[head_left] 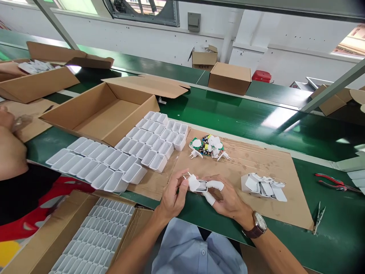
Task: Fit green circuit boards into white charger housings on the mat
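Observation:
In front of my chest, my left hand (174,194) pinches a white plug piece (194,183) whose metal pins point up and left. My right hand (228,198), with white covers on its thumb and a finger, grips a small white plastic case (202,186). The plug piece sits against the case's opening; whether they are joined I cannot tell. Beyond my hands lies a pile of green circuit boards (196,143) with white plug parts (224,156). Right of my right hand stands a group of white cases (264,186) with plug pieces sticking out of their tops.
Rows of open white cases (97,161) stand to the left, beside an open cardboard box (99,110). A carton of more cases (65,224) is at lower left. Red-handled pliers (336,182) and tweezers (319,217) lie right. Another person's arm (11,148) is at far left.

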A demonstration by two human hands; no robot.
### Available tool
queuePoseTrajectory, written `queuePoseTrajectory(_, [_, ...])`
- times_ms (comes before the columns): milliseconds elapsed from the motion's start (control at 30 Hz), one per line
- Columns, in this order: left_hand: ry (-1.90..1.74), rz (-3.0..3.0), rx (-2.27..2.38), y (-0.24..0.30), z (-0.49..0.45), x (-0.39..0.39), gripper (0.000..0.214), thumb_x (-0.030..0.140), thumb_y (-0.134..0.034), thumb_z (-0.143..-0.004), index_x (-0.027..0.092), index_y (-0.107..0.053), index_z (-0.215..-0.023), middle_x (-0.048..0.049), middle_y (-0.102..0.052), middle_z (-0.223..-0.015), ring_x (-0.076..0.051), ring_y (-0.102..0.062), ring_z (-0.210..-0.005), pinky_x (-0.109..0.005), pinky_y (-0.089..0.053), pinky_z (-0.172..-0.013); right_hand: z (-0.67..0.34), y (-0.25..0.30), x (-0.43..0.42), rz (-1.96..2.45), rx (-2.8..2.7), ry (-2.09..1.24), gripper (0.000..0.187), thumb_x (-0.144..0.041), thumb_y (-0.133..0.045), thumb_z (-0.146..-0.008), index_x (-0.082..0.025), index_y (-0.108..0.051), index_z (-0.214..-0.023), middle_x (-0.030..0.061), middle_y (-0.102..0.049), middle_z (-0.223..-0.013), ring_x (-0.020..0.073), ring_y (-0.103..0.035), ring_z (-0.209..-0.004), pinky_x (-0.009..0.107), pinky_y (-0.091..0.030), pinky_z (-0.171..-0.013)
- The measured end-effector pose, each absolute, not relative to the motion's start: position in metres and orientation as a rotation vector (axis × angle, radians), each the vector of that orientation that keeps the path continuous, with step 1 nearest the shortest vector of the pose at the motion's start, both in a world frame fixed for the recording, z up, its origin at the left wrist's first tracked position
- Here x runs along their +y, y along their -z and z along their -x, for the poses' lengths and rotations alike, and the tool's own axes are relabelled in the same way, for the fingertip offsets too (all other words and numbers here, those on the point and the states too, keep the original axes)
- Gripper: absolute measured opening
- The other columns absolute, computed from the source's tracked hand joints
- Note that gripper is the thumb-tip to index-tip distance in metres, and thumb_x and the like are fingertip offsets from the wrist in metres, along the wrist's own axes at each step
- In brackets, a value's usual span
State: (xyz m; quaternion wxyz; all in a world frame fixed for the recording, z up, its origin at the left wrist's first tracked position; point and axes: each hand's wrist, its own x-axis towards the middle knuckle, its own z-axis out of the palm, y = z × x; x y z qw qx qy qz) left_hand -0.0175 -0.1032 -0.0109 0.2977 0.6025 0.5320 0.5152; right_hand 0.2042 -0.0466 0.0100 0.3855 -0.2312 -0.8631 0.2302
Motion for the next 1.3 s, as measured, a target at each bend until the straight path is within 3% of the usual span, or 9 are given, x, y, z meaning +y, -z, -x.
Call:
queuePoseTrajectory(200, [-1.381, -1.645, 1.407, 0.009, 0.018, -0.102, 0.037, 0.038, -0.044, -0.113, 0.018, -0.053, -0.143, -0.0115, -0.084, -0.108, -0.017, -0.075, -0.072, -0.029, -0.062, -0.071, -0.201, -0.016, -0.045, 0.539, -2.193, -0.576, 0.039, -0.006, -0.063, -0.099, -0.027, -0.057, -0.131, 0.0115, -0.073, -0.129, 0.0255, -0.072, -0.114, 0.043, -0.063, -0.091])
queuePoseTrajectory(500, [-1.314, -1.59, 1.414, 0.006, 0.017, -0.103, 0.04, 0.04, -0.043, -0.113, 0.016, -0.054, -0.143, -0.0146, -0.083, -0.111, -0.022, -0.081, -0.093, -0.032, -0.065, -0.08, -0.201, -0.016, -0.041, 0.519, -2.205, -0.546, 0.043, -0.006, -0.065, -0.099, -0.029, -0.058, -0.135, 0.0115, -0.074, -0.128, 0.0247, -0.074, -0.108, 0.041, -0.064, -0.084])
queuePoseTrajectory(867, [-1.331, -1.598, 1.407, 0.004, 0.016, -0.101, 0.039, 0.041, -0.042, -0.114, 0.017, -0.052, -0.143, -0.0138, -0.084, -0.113, -0.019, -0.08, -0.086, -0.03, -0.064, -0.075, -0.205, -0.007, -0.043, 0.51, -2.224, -0.61, 0.047, -0.002, -0.063, -0.099, -0.027, -0.058, -0.139, 0.013, -0.071, -0.136, 0.0269, -0.07, -0.118, 0.047, -0.062, -0.09])
queuePoseTrajectory(1067, [-1.347, -1.611, 1.425, 0.004, 0.016, -0.102, 0.038, 0.04, -0.044, -0.113, 0.017, -0.054, -0.141, -0.0127, -0.084, -0.112, -0.018, -0.079, -0.082, -0.028, -0.063, -0.072, -0.203, -0.011, -0.044, 0.558, -2.18, -0.651, 0.056, -0.006, -0.065, -0.1, -0.027, -0.051, -0.15, 0.0132, -0.073, -0.128, 0.0261, -0.072, -0.114, 0.043, -0.064, -0.09])
queuePoseTrajectory(1300, [-1.363, -1.599, 1.424, 0.005, 0.016, -0.102, 0.037, 0.041, -0.045, -0.113, 0.017, -0.055, -0.139, -0.0121, -0.084, -0.107, -0.016, -0.076, -0.076, -0.027, -0.062, -0.074, -0.203, -0.015, -0.045, 0.569, -2.173, -0.642, 0.053, -0.006, -0.066, -0.098, -0.024, -0.052, -0.146, 0.0135, -0.073, -0.127, 0.0259, -0.072, -0.113, 0.042, -0.064, -0.092])
